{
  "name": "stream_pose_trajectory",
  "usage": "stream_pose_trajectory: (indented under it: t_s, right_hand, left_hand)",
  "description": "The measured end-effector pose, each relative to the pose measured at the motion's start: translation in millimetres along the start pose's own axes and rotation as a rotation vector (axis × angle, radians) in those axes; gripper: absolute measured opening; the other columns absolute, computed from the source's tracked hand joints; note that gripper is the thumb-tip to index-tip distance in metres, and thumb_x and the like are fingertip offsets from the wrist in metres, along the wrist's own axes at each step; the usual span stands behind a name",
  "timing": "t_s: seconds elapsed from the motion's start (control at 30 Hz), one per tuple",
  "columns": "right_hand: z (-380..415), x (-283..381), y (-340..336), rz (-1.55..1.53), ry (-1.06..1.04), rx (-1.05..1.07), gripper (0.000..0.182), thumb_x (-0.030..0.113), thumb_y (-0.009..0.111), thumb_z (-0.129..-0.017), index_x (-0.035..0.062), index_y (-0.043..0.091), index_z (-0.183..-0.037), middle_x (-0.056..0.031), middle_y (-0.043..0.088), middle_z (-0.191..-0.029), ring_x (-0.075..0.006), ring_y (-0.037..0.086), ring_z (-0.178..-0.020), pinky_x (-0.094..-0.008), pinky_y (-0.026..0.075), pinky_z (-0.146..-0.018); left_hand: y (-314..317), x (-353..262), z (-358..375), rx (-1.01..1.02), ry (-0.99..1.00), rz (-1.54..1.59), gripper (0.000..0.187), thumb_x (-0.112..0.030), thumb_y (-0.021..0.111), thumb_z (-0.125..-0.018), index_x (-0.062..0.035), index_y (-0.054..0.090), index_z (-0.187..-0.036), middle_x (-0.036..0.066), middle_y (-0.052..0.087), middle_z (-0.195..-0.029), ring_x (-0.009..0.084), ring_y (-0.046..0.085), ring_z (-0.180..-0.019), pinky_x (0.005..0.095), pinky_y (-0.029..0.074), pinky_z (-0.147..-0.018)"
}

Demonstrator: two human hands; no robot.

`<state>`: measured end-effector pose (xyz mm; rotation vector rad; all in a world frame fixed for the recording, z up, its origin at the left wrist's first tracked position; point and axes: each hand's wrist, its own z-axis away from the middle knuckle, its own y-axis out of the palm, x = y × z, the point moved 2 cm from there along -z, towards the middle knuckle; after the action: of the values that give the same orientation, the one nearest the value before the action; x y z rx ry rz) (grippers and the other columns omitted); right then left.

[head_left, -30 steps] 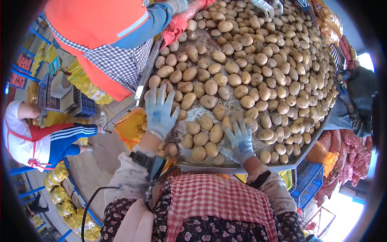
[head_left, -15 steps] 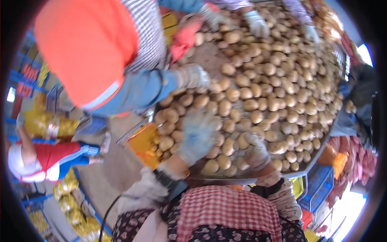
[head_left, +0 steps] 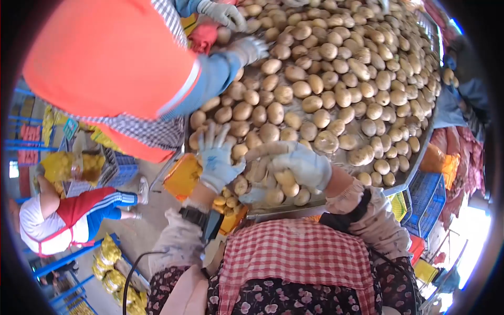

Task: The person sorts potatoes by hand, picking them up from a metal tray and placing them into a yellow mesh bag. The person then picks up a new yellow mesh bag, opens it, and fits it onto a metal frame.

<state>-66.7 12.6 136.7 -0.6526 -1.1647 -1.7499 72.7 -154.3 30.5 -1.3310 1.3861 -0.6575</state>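
Spreads fingers on pale-blue-gloved left hand (head_left: 217, 161); extends those of pale-blue-gloved right hand (head_left: 303, 164), cannot tell if gripping. Has oval tan potatoes (head_left: 275, 113) around fingertips: probably firm, light, bruisable; cup mid-body.

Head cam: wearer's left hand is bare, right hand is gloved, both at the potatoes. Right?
Not quite: the left hand isn't bare. It wears a pale blue glove, as the head view shows. The rest stands: the right hand is gloved, and both are at the potatoes.
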Motion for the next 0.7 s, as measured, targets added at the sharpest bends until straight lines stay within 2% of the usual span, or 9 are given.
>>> stream_pose_trajectory:
  t_s: [0.07,0.13,0.2,0.27,0.33,0.4,0.43,0.57,0.7]
  right_hand:
    - [-12,-44,-33,0.205,-0.118,-0.089,0.032,0.02,0.058,-0.086,0.0049,0.062,-0.114,-0.0133,0.054,-0.126,-0.019,0.059,-0.103,-0.0295,0.048,-0.089]
    - [-12,-69,-35,-0.144,-0.15,-0.327,0.037,0.022,0.052,-0.091,0.0042,0.054,-0.124,-0.0102,0.054,-0.123,-0.0178,0.061,-0.097,-0.0304,0.051,-0.084]
    - [-1,-56,-21,-0.581,-0.017,-0.286,0.04,0.028,0.053,-0.091,0.0041,0.053,-0.123,-0.0079,0.058,-0.116,-0.0201,0.06,-0.097,-0.0329,0.052,-0.082]
    - [5,-71,-52,-0.342,-0.133,-0.334,0.042,0.03,0.058,-0.088,0.0022,0.054,-0.12,-0.0082,0.061,-0.108,-0.0226,0.06,-0.099,-0.0342,0.052,-0.082]
    - [13,-65,-82,0.311,-0.301,-0.785,0.037,0.022,0.062,-0.084,0.0053,0.055,-0.116,-0.0116,0.063,-0.101,-0.0246,0.063,-0.09,-0.0368,0.051,-0.078]
    - [38,-39,-95,0.948,-0.289,-1.159,0.038,0.017,0.065,-0.079,0.0104,0.055,-0.115,-0.0155,0.062,-0.105,-0.03,0.063,-0.089,-0.0389,0.051,-0.078]
    - [48,-37,-106,1.014,-0.183,-1.218,0.04,0.018,0.066,-0.078,0.0104,0.054,-0.115,-0.016,0.06,-0.109,-0.0328,0.062,-0.093,-0.0399,0.051,-0.079]
    - [45,-53,-107,1.255,0.049,-1.12,0.042,0.019,0.067,-0.076,0.0105,0.056,-0.116,-0.0158,0.058,-0.113,-0.0368,0.059,-0.098,-0.0427,0.049,-0.083]
    - [44,-57,-108,1.291,-0.038,-1.102,0.042,0.025,0.066,-0.08,0.0057,0.055,-0.116,-0.016,0.059,-0.113,-0.0335,0.061,-0.095,-0.0406,0.05,-0.083]
  left_hand:
    - [-11,-25,-12,-0.207,0.027,-0.025,0.036,-0.03,0.068,-0.068,-0.0081,0.061,-0.097,0.015,0.046,-0.135,0.0406,0.034,-0.131,0.0596,0.022,-0.105]
    - [-24,-66,-30,0.001,0.024,0.508,0.038,-0.036,0.059,-0.081,-0.0056,0.06,-0.104,0.017,0.045,-0.136,0.0401,0.031,-0.134,0.0531,0.024,-0.108]
    - [-14,-81,-34,-0.018,0.161,0.377,0.049,-0.033,0.056,-0.085,-0.0037,0.052,-0.124,0.019,0.042,-0.139,0.0401,0.029,-0.134,0.0502,0.024,-0.11]
    - [6,-54,-40,-0.13,-0.042,0.179,0.058,-0.034,0.056,-0.086,-0.0052,0.042,-0.134,0.019,0.035,-0.144,0.0415,0.024,-0.136,0.0525,0.021,-0.11]
    - [16,-26,-32,-0.171,-0.107,-0.087,0.063,-0.034,0.056,-0.086,-0.0061,0.038,-0.139,0.019,0.031,-0.146,0.0419,0.021,-0.138,0.0536,0.02,-0.111]
    - [22,-27,-8,0.248,-0.039,-0.039,0.066,-0.04,0.057,-0.085,-0.0108,0.037,-0.141,0.015,0.028,-0.148,0.0392,0.018,-0.139,0.0559,0.024,-0.108]
    - [12,-35,-3,0.268,0.03,-0.107,0.062,-0.036,0.057,-0.085,-0.0124,0.04,-0.139,0.014,0.035,-0.145,0.0387,0.032,-0.133,0.0531,0.032,-0.104]
    - [2,-27,-60,-0.065,0.0,-0.025,0.048,-0.029,0.061,-0.082,-0.0117,0.054,-0.127,0.009,0.054,-0.129,0.0297,0.058,-0.102,0.0417,0.048,-0.087]
    - [31,-8,-124,0.112,-0.011,-0.266,0.042,-0.028,0.062,-0.082,-0.0132,0.057,-0.121,0.013,0.056,-0.123,0.0267,0.058,-0.103,0.0425,0.049,-0.083]
